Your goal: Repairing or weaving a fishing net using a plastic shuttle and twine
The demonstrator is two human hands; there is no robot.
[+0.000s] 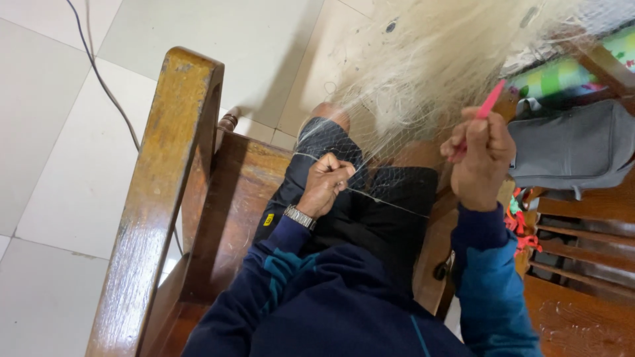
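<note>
We read this as mid-knot in mending a fishing net (423, 73). L hand (325, 182) is fisted shut over our lap, pinching a taut strand of mesh w/ thumb and forefinger; a metal wristwatch (299, 217) sits at the cuff. R hand (477, 155) is raised near the net's bunched part, fingers closed round a slim pink netting needle (491, 100), tip pointing up into the mesh. A thin line (387, 199) runs between the two hands, pulled straight.

Net location: hangs from upper R of view, drapes across our knee and dark shorts (370, 198).

Judgement: the next move needs the needle passed thru one mesh loop while L keeps tension; the slack bundle is tangle-prone.

Materials: net is fine pale monofilament, wispy and near-transparent where spread, dense and cream-white where bunched. Needle is flat, rigid plastic. Chair arm (159, 192) is worn varnished wood w/ rounded end. Floor (59, 132) is glossy pale tile, w/ a thin cable (106, 92) across it. Grey bag (575, 145) on a slatted wooden bench to the R.
</note>
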